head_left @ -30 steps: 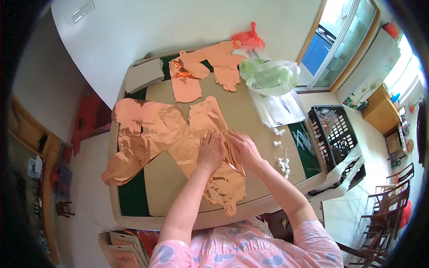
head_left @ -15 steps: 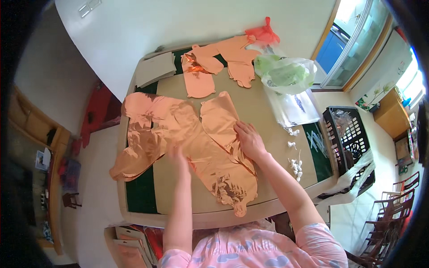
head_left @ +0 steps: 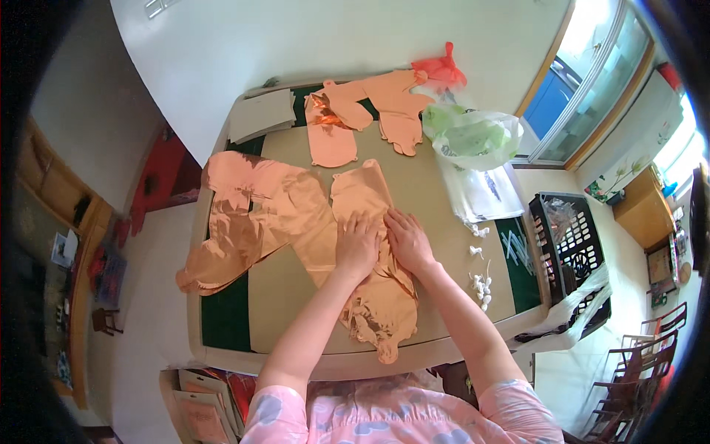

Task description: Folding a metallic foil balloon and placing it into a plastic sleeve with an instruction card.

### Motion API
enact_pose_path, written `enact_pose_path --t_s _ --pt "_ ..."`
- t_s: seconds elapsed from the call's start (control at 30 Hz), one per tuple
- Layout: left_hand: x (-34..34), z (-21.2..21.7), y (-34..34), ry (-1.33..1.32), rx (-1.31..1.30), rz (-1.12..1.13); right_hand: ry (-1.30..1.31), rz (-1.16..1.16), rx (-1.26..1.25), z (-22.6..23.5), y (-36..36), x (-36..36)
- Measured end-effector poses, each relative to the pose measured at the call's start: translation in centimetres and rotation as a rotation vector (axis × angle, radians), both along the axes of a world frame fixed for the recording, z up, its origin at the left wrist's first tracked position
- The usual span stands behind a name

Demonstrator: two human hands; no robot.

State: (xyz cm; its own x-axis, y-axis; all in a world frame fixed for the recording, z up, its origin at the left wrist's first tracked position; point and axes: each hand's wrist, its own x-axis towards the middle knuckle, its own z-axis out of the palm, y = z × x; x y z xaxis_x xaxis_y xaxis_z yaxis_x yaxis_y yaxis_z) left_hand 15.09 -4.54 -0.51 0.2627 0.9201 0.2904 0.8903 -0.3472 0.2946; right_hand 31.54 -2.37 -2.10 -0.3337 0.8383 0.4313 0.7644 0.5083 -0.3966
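Note:
A large rose-gold foil balloon, flat and crinkled, spreads over the near half of the table. Its right-hand part is folded lengthwise. On that part lies my left hand, fingers stretched out and pressing the foil. Beside it, on the right edge of the fold, my right hand rests with its fingers extended. Neither hand grips anything that I can see. Toward the far edge lie more flat rose-gold foil balloons.
Grey card sheets lie far left. At right are a green-white plastic bag, clear plastic sleeves, small white tied bundles and pale sticks. A black crate adjoins the table's right side; a red bag sits behind.
My left hand has moved right and come down flat on the folded part of the balloon. The right hand stays on the fold's edge. The view has shifted slightly.

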Motion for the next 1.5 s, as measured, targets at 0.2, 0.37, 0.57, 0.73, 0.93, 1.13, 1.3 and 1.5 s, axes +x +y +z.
enact_pose_path --t_s 0.2,0.37,0.57,0.73,0.93,1.13,1.3,1.5 --pt "-1.4 -1.1 0.8 -0.041 0.090 -0.095 -0.017 0.026 0.045 0.8 -0.5 -0.3" --pt "-3.8 0.7 -1.9 -0.624 -0.012 0.329 -0.003 0.021 0.041 0.6 -0.5 0.6" --pt "-10.9 1.9 -3.4 -1.459 -0.406 0.695 -0.022 0.025 0.028 0.4 -0.2 0.3" --pt "-12.7 2.1 -1.7 -1.255 -0.698 0.591 -0.018 0.034 0.028 0.4 -0.1 0.1" --pt "-6.2 3.6 -0.2 -0.949 -0.233 0.240 -0.037 0.014 0.036 0.3 -0.4 0.3" --pt "-0.4 0.7 1.0 -0.608 -0.065 0.045 -0.063 0.011 0.037 0.4 -0.5 0.0" --pt "-0.2 0.2 1.6 -0.725 0.119 0.004 -0.059 0.031 0.048 -0.1 0.0 0.3" --pt "-2.7 -2.2 0.7 -0.116 0.099 -0.051 -0.056 0.035 0.026 0.6 -0.2 0.0"
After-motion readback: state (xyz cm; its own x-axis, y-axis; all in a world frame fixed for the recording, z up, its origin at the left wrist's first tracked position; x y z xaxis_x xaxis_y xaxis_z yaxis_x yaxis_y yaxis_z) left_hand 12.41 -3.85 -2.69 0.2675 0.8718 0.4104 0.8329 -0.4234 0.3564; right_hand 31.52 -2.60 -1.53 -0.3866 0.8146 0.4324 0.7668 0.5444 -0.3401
